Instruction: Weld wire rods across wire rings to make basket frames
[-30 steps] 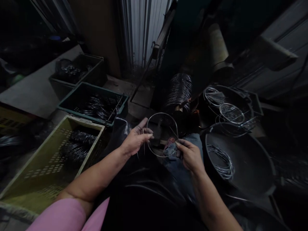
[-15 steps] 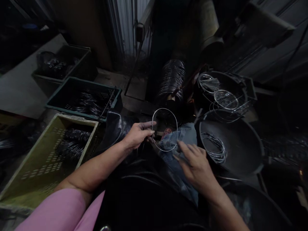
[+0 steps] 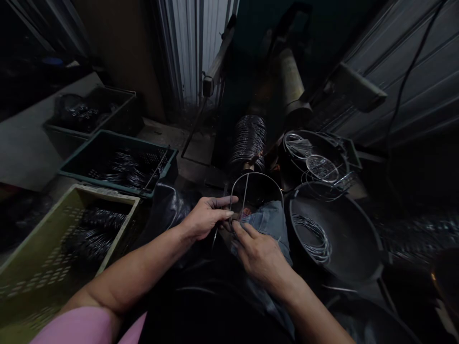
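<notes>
My left hand (image 3: 202, 217) pinches a thin metal wire ring (image 3: 273, 177) at its left side, between thumb and forefinger. The ring stands up over my lap. A straight-looking stretch of wire (image 3: 245, 196) crosses inside its curve and runs down to my right hand (image 3: 260, 251). The fingers of that hand are closed on wire at the ring's lower left, close to my left fingertips. They cover the lower part of the ring, so I cannot tell whether the straight stretch is a separate piece.
At left stand a yellow crate (image 3: 25, 253), a green crate (image 3: 68, 167) and a dark crate (image 3: 57, 131), holding dark wire. Ahead is a large wire coil (image 3: 249, 143). To the right, a black basin (image 3: 355, 234) holds a wire bundle (image 3: 313, 239), beside another basin (image 3: 287, 155) of wire rings.
My right hand has moved left from the ring's right side to beside my left hand. The ring now looks wider, with a straight wire stretch inside it. The view has shifted slightly.
</notes>
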`<state>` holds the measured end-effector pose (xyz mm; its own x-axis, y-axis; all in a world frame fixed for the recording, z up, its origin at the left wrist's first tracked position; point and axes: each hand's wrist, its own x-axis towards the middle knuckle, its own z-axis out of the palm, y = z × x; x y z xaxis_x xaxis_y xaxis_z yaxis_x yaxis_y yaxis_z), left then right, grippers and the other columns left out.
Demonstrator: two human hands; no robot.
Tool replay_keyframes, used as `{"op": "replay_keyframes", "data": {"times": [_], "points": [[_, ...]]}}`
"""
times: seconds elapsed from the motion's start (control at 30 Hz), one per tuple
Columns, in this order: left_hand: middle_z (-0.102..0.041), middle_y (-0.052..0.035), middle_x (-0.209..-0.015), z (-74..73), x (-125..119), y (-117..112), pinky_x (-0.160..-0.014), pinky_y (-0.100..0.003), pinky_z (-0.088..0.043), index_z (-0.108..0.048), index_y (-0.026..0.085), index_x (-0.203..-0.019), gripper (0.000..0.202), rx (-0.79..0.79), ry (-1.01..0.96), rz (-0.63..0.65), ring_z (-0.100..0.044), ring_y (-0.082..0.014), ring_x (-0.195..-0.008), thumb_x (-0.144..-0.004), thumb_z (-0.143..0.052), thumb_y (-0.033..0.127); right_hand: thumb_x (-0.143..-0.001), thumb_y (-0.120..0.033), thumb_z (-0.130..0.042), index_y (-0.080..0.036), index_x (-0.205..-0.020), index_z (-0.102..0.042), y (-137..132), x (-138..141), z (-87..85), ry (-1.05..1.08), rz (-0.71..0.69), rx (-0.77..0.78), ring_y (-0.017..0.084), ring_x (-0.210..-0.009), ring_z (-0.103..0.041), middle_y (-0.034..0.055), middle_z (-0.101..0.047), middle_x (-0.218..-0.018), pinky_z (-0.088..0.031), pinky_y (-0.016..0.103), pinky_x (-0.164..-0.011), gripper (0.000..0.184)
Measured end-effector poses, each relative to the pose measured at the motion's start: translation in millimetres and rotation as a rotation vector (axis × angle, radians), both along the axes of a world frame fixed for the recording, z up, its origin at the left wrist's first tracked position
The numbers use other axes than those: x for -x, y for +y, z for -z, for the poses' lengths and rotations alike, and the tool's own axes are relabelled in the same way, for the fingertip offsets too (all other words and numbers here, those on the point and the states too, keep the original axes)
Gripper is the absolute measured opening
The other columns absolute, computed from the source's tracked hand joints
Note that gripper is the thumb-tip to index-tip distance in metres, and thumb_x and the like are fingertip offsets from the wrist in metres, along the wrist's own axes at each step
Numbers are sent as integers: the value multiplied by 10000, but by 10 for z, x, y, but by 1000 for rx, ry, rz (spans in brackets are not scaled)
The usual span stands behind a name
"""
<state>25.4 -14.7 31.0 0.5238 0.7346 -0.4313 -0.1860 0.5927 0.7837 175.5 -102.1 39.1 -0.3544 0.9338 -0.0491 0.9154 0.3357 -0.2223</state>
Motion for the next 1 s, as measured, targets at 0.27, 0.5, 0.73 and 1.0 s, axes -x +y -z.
{"op": "replay_keyframes", "data": {"times": [0.27, 0.5, 0.73, 1.0], "points": [[-659, -34, -598, -56, -144, 135, -480, -213, -410, -588, 93, -1138, 503, 21, -64, 4, -576, -106, -472, -637, -636, 86, -802, -139, -401, -85, -1253, -474, 134, -133, -84, -26, -8, 5, 251, -899, -630, 190, -572, -1163, -528, 340, -698, 461], [-628, -26, -561, -68, -271, 297, -472, -240, -434, -584, 86, -1136, 487, 17, -90, 8, -575, -125, -449, -651, -631, 95, -852, -191, -368, -105, -1268, -453, 304, -241, -200, 0, 15, 26, 249, -959, -609, 166, -563, -1180, -522, 337, -726, 433], [-602, -15, -521, -118, -370, 424, -445, -218, -423, -614, 105, -1102, 438, -26, -101, 17, -559, -113, -418, -666, -608, 74, -868, -216, -367, -116, -1275, -436, 412, -302, -339, 29, 82, 98, 252, -947, -600, 163, -545, -1173, -499, 358, -743, 425], [-614, -19, -527, -176, -378, 480, -467, -244, -465, -608, 85, -1105, 461, -40, -67, 18, -564, -121, -424, -645, -637, 89, -866, -207, -404, -176, -1195, -473, 490, -303, -421, 94, 92, 109, 168, -778, -586, 75, -578, -1012, -439, 265, -672, 338]]}}
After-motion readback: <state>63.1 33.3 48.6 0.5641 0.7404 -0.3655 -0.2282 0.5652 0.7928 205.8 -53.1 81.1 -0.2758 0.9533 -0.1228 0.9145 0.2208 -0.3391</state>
